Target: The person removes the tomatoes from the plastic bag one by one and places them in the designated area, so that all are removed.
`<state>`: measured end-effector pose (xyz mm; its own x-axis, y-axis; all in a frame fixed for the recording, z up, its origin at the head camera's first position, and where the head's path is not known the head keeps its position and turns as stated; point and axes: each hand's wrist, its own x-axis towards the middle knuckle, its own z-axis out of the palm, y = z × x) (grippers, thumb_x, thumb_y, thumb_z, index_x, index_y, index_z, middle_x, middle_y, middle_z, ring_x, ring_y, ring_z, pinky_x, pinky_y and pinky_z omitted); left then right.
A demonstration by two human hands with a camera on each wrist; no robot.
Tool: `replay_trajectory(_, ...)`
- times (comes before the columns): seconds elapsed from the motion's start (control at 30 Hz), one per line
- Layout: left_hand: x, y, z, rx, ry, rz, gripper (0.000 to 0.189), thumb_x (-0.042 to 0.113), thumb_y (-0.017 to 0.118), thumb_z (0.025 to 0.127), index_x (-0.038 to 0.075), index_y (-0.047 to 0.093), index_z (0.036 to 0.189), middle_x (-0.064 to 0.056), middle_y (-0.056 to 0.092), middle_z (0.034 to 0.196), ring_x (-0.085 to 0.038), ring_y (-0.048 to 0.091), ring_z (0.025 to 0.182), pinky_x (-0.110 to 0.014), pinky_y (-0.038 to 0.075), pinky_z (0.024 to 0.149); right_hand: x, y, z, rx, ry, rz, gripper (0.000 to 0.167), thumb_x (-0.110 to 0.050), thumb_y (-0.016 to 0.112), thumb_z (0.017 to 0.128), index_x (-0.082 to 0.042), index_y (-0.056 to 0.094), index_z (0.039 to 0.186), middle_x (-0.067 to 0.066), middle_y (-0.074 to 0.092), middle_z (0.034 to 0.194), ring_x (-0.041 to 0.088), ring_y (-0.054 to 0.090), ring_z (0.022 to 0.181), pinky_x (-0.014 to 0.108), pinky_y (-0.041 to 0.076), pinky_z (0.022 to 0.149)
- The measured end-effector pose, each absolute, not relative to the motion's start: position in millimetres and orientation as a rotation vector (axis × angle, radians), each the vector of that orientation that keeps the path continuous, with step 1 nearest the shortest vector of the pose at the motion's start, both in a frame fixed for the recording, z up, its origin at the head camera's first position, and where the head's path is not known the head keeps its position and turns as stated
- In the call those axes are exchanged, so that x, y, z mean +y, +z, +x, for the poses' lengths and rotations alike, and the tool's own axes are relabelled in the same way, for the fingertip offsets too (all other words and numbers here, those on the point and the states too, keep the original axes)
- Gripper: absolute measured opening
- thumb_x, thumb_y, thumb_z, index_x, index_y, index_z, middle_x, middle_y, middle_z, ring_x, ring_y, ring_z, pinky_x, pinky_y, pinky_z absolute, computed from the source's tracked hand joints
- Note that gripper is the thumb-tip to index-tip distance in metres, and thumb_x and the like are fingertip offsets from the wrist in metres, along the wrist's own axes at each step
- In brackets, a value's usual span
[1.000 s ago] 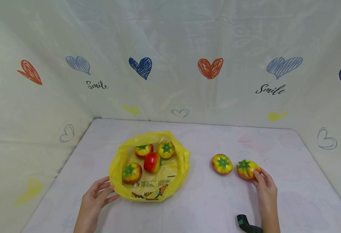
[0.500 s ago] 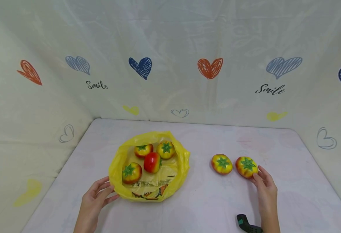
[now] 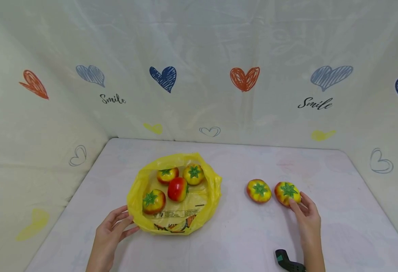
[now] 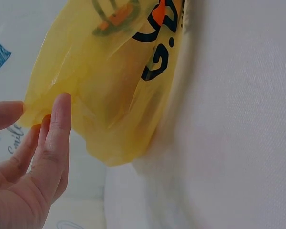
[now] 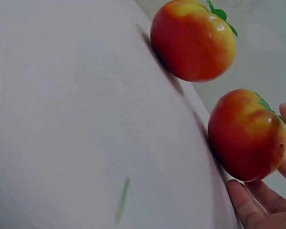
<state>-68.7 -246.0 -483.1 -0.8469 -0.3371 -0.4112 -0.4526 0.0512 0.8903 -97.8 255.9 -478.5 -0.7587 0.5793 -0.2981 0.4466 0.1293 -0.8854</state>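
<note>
Your right hand (image 3: 307, 213) pinches a red-yellow fruit (image 3: 283, 192) on the bench (image 3: 239, 234), with a second fruit (image 3: 259, 191) just left. Your left hand (image 3: 108, 235), fingers spread, touches the near-left side of a yellow bag (image 3: 213, 190) holding four similar fruits (image 3: 177, 189).

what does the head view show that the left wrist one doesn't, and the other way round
Only the head view: the right hand with thumb and fingers on a loose fruit, a second loose fruit beside it, a black object near that wrist, and four fruits in plain sight inside the open yellow bag.

Only the left wrist view: a low look at the bag's outer side, with bold black print on it.

Both: the left hand at the bag's edge, the white tabletop and the patterned backdrop.
</note>
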Motion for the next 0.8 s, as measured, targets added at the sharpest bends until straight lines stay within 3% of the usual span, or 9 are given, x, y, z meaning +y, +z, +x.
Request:
replay_trajectory(0.13,-246.4,-484.0,-69.7,2.207,1.938,-0.828,0.068,0.048,0.069,0.079,0.021,0.043,0.135,-0.008,0.047,0.127,-0.016,0.063,0.098,-0.034,0.058,0.079,253.8,-479.9,-98.8,-2.280,1.665,-1.024,0.071,-0.052,0.052,0.089,-0.018,0.027,0.146,0.014,0.031,0.148,0.030,0.034,0.129,0.049,0.035,0.108)
replay_trajectory(0.53,-247.0,-485.4,-70.0,2.201,1.938,-0.832,0.069,0.050,0.069,0.077,0.022,0.043,0.135,-0.008,0.048,0.127,-0.016,0.063,0.098,-0.035,0.058,0.079,250.5,-484.1,-98.7,-2.330,1.599,-0.985,0.071,-0.052,0.051,0.089,-0.016,0.028,0.146,0.015,0.034,0.145,0.029,0.038,0.126,0.048,0.037,0.107)
replay_trajectory(0.73,-246.8,-484.1,-68.4,2.209,1.937,-0.831,0.069,0.050,0.069,0.078,0.021,0.043,0.135,-0.008,0.048,0.126,-0.015,0.063,0.098,-0.035,0.058,0.079,250.8,-482.2,-97.5,-2.345,1.581,-0.999,0.070,-0.052,0.052,0.089,-0.017,0.029,0.145,0.011,0.036,0.144,0.025,0.039,0.124,0.034,0.042,0.106)
replay_trajectory(0.8,-247.1,-483.9,-68.0,2.209,1.931,-0.838,0.069,0.050,0.069,0.078,0.021,0.043,0.135,-0.008,0.048,0.127,-0.015,0.063,0.098,-0.034,0.058,0.079,250.1,-479.5,-96.9,-2.349,1.576,-0.988,0.070,-0.052,0.052,0.089,-0.017,0.029,0.145,0.012,0.036,0.144,0.026,0.039,0.125,0.034,0.041,0.106)
